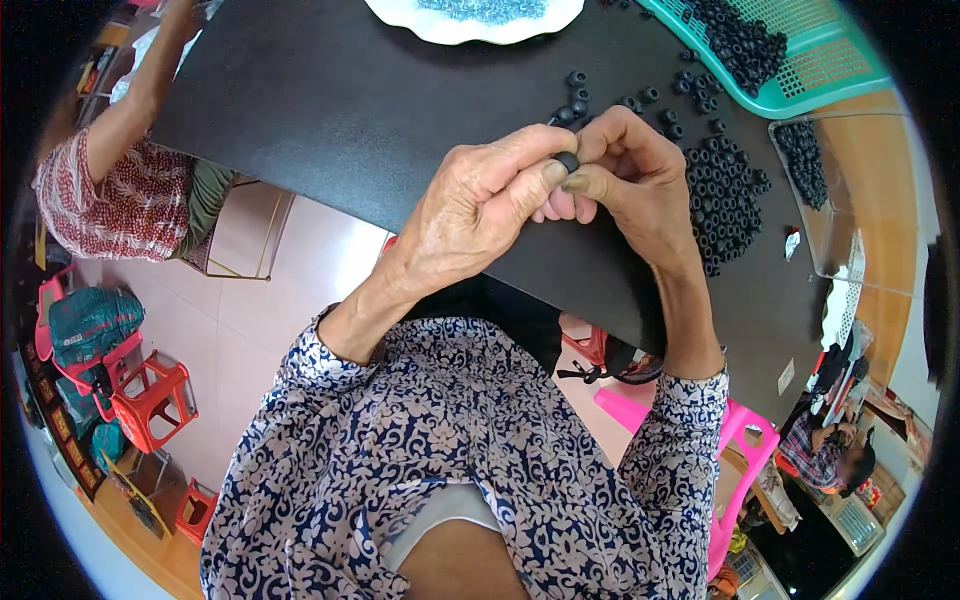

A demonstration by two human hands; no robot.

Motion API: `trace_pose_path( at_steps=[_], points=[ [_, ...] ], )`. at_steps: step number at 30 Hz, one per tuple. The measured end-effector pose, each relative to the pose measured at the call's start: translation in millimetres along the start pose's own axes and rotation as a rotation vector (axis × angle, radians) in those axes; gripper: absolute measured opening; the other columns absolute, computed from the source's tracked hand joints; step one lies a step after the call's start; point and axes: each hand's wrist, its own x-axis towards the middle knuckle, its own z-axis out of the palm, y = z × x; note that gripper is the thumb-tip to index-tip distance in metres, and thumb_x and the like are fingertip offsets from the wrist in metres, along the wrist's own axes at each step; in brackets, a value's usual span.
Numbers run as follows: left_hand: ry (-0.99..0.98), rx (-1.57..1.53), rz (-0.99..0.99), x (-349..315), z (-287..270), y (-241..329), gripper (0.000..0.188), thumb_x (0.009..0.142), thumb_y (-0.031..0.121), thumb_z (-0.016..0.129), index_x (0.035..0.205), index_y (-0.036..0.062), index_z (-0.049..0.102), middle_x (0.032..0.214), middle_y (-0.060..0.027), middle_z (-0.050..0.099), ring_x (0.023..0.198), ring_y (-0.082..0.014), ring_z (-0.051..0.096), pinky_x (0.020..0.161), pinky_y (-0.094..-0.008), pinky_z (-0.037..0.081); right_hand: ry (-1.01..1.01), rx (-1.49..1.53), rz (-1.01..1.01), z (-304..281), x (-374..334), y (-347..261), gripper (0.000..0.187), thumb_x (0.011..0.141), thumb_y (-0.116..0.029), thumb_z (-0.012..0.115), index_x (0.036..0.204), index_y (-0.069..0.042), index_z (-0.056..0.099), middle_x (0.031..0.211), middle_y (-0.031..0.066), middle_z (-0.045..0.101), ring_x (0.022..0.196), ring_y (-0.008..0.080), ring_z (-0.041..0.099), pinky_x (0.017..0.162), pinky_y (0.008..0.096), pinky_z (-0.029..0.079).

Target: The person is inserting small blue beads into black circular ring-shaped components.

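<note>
Both my hands meet over the dark table (350, 110), pinching one small round black bead (567, 161) between them. My left hand (480, 195) has its thumb and forefinger closed on the bead from the left. From the right, my right hand (640, 175) closes thumb and fingers on it, the other fingers curled. Just beyond my fingertips lie several loose black beads (577, 92), some partly hidden by my hands. A broad pile of black beads with holes (722, 200) spreads to the right of my right hand.
A green plastic basket (860, 75) with more black beads stands at the far right, a clear box (800, 165) nearer. A white scalloped plate (475, 35) holds small blue pieces. Another person (110, 190) sits at the left edge. Red stools (150, 400) stand on the floor.
</note>
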Motion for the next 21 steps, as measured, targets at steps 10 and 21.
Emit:
trace_pose_path(
  at_steps=[10, 21],
  points=[
    [0.089, -0.268, -0.073, -2.4, -7.6, -5.3, 0.02, 0.1, 0.011, 0.045, 0.108, -0.0025, 0.057, 0.077, -0.0049, 0.062, 0.07, -0.0104, 0.059, 0.064, -0.0241, 0.049, 0.01, -0.04, 0.015, 3.5, 3.3, 3.6, 0.029, 0.076, -0.002, 0.077, 0.096, -0.001, 0.057, 0.082, 0.0025, 0.059, 0.067, 0.0066, 0.058, 0.055, 0.0179, 0.046],
    [0.021, -0.182, -0.195, 5.8, -0.5, 4.7, 0.022, 0.1, 0.012, 0.045, 0.111, -0.0021, 0.058, 0.082, -0.0046, 0.064, 0.074, -0.0092, 0.06, 0.066, -0.0232, 0.048, 0.022, -0.073, -0.024, -7.9, -1.4, -3.1, 0.026, 0.08, 0.001, 0.072, 0.104, 0.001, 0.062, 0.081, 0.0033, 0.063, 0.067, 0.0069, 0.059, 0.058, 0.0192, 0.048]
  ],
)
